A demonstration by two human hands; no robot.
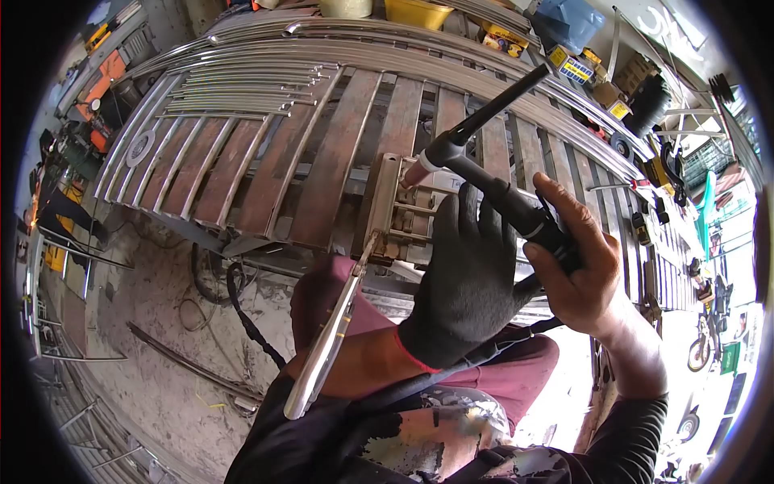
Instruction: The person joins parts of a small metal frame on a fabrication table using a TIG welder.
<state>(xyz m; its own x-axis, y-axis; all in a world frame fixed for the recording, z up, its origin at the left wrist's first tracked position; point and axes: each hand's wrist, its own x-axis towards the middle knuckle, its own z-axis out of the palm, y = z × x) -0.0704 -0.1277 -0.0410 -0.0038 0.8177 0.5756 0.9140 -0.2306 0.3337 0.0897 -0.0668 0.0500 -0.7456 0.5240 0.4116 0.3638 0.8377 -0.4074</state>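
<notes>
My bare right hand (584,266) is closed around the handle of a black TIG welding torch (508,202). The torch's long back cap points up, and its reddish nozzle is directed down at a metal workpiece (387,202). Just below the torch body, my left hand (468,282), in a black glove with a red cuff, has its fingers stretched toward the torch neck; its thumb and palm are hidden. A long silver plier-like clamp (329,343) is attached to the near end of the workpiece, beside my left forearm.
The slatted metal bench (326,189) carries thin metal rods (242,77), long tubes (387,52) and a round perforated disc (140,148). A yellow basin (418,14) and boxes (572,66) stand at the back. A torch cable (476,359) crosses my lap.
</notes>
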